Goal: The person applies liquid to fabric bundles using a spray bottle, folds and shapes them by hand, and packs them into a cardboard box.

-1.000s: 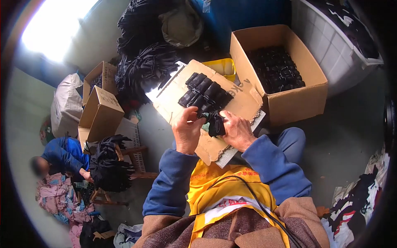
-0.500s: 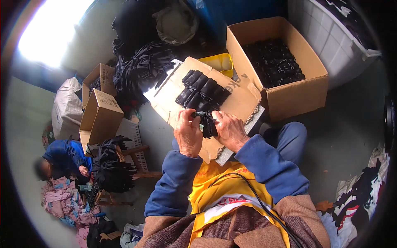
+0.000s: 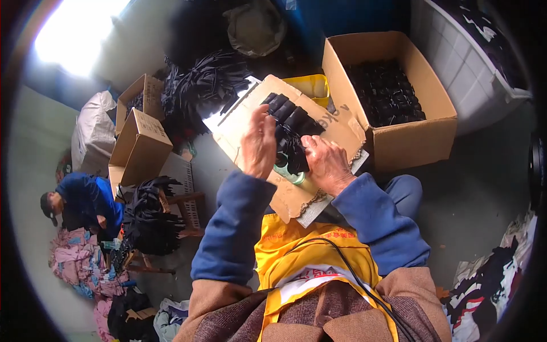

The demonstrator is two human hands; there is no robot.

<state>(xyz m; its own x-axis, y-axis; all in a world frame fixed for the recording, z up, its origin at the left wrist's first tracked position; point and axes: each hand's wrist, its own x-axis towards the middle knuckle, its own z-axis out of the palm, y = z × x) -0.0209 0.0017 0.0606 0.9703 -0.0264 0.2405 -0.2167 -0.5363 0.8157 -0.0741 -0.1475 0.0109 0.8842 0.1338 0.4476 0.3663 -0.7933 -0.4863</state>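
Observation:
My left hand [image 3: 259, 142] is raised over the left side of a cardboard sheet [image 3: 268, 88], fingers stretched out, holding nothing I can see. Fingers of my right hand [image 3: 329, 163] are curled against a black cloth bundle [image 3: 293, 155] at the sheet's near part; its loose ends hang down. Just beyond lie several rolled black cloth bundles [image 3: 294, 118] in rows, partly hidden by my left hand. A pale green, shiny object [image 3: 293, 175] shows beneath the bundle between my hands; its kind is unclear.
An open cardboard box [image 3: 413, 139] packed with black bundles stands at the right, beside a white bin [image 3: 464, 74]. A yellow container [image 3: 313, 85] sits behind the sheet. Black strips [image 3: 199, 80] are heaped at the back left. Another person [image 3: 88, 199] sits at the left by piled cloth.
My left hand has let go of the black bundle and moved up and left, its fingers straightening. My right hand has shifted slightly right. The green object has come into view.

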